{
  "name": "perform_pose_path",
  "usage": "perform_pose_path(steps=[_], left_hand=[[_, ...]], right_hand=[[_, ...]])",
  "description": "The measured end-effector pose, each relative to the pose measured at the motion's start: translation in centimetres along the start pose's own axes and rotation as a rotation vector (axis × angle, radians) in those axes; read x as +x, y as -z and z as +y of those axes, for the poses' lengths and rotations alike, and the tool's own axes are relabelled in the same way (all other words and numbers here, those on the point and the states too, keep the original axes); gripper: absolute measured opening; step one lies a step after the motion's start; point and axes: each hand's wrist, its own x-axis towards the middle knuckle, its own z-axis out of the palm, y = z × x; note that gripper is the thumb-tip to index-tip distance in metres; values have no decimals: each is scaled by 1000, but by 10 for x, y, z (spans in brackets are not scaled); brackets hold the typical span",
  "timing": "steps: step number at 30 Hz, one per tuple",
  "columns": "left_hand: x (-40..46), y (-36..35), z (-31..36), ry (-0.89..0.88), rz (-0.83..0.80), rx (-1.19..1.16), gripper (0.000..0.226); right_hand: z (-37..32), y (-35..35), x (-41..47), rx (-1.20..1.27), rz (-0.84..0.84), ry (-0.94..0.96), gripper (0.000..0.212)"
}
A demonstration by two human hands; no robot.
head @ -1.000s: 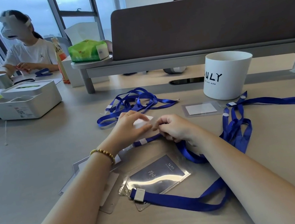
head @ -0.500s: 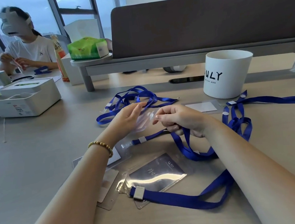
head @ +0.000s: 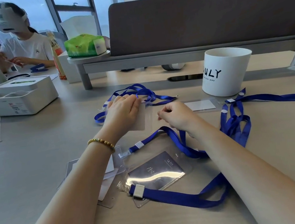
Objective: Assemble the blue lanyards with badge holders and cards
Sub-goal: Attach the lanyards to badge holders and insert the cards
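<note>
Lanyard [head: 181, 199] clipped to a finished holder [head: 156, 174] lay near the table's [head: 37, 162] front edge, beside spare holders [head: 104, 188]. Mid-table, left hand [head: 122, 113] held a clear holder [head: 143, 119], fingers curled over its top; right hand [head: 177, 115] was loosely curled just beside it, whether pinching anything I couldn't tell. Step looked like loading or clipping this holder. Next likely needed a card [head: 199, 105] or loose lanyards [head: 137, 94] farther back, near the pot [head: 225, 72].

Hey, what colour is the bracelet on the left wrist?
Gold-toned beads, bracelet, seen in the head view.
</note>
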Motion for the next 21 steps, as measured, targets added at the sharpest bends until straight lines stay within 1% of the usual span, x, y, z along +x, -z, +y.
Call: perform_pose_path(steps=[1,3,6,7,8,10,11,12,13,15,18,19,21], left_hand=[[0,1,-3,18,-36,36,31],[-1,-1,-9,75,-162,75,32],[-5,-7,-13,115,-380,227,33],[-6,-8,-12,121,-403,262,34],[-8,-8,-10,117,-382,257,35],[-12,-6,1,72,-259,128,33],[-14,-4,9,47,-213,7,33],[-16,-2,20,33,-205,-133,33],[-17,0,32,32,-238,-263,35],[-18,1,60,59,-372,-447,42],[-12,-4,92,175,-574,-656,55],[-8,-7,99,209,-613,-695,54],[-2,-13,106,236,-623,-673,41]], right_hand=[[2,2,2,26,26,-2,24],[5,9,4,127,35,-32,25],[6,19,3,340,-26,-75,22],[7,22,3,383,-36,-73,21],[7,25,3,408,-34,-63,20],[7,33,5,407,23,-19,15],[7,37,5,400,73,10,11],[6,41,5,413,125,35,8],[5,44,6,439,172,59,9],[2,48,7,513,228,91,13],[-1,53,10,604,274,113,10],[-1,56,11,629,295,120,9],[6,66,14,663,351,117,15]])
